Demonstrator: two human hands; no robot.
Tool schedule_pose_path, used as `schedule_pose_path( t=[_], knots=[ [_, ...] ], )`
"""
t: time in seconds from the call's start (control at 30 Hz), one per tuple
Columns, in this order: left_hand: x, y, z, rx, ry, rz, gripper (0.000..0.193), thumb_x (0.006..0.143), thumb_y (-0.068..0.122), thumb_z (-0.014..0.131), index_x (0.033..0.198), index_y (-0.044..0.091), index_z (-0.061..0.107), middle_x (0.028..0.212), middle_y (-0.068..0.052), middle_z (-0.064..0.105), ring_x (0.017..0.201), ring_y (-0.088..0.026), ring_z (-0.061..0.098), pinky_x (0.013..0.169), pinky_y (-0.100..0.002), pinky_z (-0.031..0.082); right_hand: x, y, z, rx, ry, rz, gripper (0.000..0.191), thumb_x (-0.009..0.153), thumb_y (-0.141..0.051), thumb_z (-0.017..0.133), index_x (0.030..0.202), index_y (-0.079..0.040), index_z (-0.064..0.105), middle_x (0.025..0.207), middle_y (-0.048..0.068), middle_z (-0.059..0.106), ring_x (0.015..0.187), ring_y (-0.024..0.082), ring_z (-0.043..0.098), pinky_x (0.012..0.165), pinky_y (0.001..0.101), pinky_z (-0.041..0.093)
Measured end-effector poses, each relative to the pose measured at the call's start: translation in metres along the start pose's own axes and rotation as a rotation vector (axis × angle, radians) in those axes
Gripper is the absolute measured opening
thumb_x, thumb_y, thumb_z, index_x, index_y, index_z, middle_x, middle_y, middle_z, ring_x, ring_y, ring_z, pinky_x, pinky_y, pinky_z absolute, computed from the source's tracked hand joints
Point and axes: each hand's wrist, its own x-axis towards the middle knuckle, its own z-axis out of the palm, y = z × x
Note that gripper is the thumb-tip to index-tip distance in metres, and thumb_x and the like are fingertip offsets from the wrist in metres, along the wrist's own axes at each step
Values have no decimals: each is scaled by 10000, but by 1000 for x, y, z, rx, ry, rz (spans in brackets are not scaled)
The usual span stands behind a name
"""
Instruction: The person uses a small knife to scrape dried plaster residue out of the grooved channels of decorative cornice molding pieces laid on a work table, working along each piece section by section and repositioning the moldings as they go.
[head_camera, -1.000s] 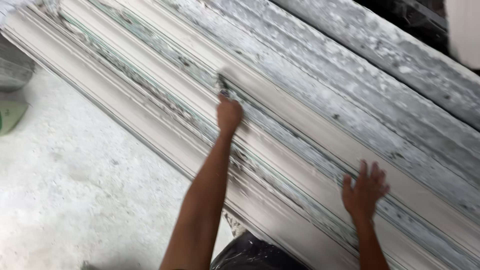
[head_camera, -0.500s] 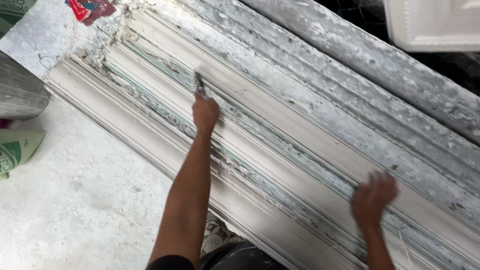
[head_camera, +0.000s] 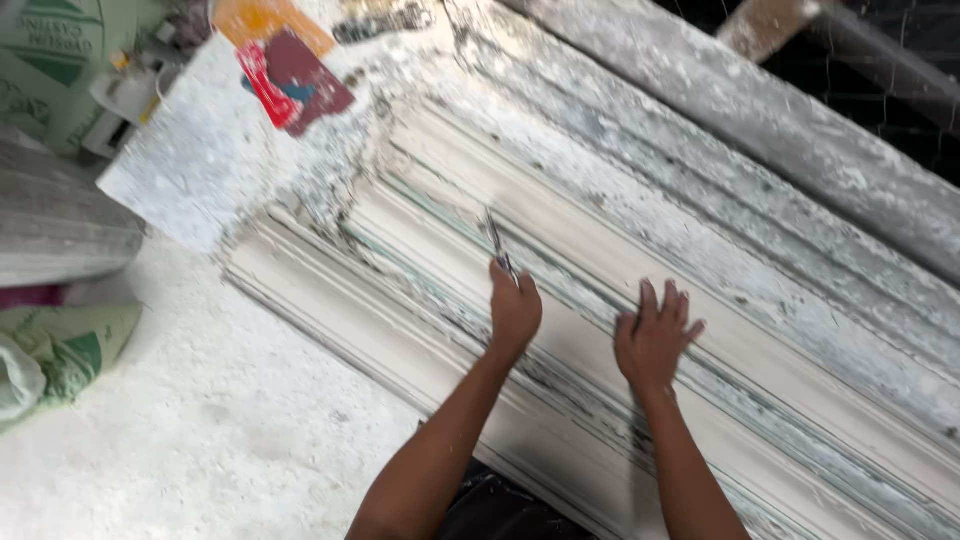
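A long white plaster cornice moulding lies on a plaster-crusted workbench and runs slantwise from the upper left of the view down to the lower right, its surface stepped in parallel ridges and grooves, with streaks of grey-green showing in the hollows. The left hand rests near the middle of the moulding, closed into a loose fist around a thin metal scraper blade; the fingers are curled together on the handle end, and the blade sticks out past the knuckles, up and to the left, lying along one of the grooves with its tip against the plaster. The right hand lies just beside it to the right, flat on the moulding with the palm down, its fingers spread a little and pointing up the slope, pressed on the smooth band between two ridges; it holds nothing. The two hands are near each other but do not touch. At the moulding's upper left end the bench top is rough with dried plaster, and a red and orange packet lies there. To the left, on the white dusty floor, stand green and white sacks.
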Motion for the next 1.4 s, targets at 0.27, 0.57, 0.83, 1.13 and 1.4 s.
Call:
schedule_pose_path(
  t=[0.27, 0.57, 0.83, 1.13, 1.4],
  knots=[
    [37, -26, -90, -740, -358, -817, 330, 1054, 319, 508, 1222, 53, 409, 930, -69, 565, 472, -128, 507, 389, -309, 413, -7, 11, 5, -37, 73, -37, 564, 953, -220, 528, 1509, -136, 492, 1631, 163, 384, 1532, 428, 266, 1184, 743, 94],
    [243, -47, -132, 146, -190, -195, 401, 1018, 242, 544, 1275, -60, 483, 972, -254, 694, 832, -374, 720, 785, -469, 562, -6, 10, 7, -57, 131, -15, 573, 947, -233, 549, 1511, -140, 507, 1619, 136, 423, 1529, 405, 300, 1229, 688, 107],
    [292, -61, -96, 297, -265, 18, 378, 983, 173, 590, 1202, -111, 469, 1102, -355, 639, 1031, -505, 647, 932, -530, 496, -7, 2, 2, -60, 151, 9, 581, 930, -230, 564, 1502, -144, 510, 1614, 117, 433, 1529, 406, 306, 1247, 667, 129],
    [317, -41, -87, 414, -457, -189, 455, 982, 174, 539, 1246, -159, 377, 1081, -390, 658, 1041, -482, 684, 981, -494, 523, -8, 4, 4, -72, 155, 21, 566, 936, -223, 555, 1493, -128, 525, 1613, 128, 433, 1522, 419, 300, 1242, 672, 136],
    [335, -23, -75, 523, -493, -184, 474, 991, 190, 532, 1307, -126, 374, 1159, -378, 632, 1086, -502, 649, 984, -529, 505, -6, 4, 4, -111, 163, 114, 481, 1020, -211, 504, 1495, -139, 534, 1619, 169, 420, 1505, 483, 280, 1210, 698, 131]
  ],
)
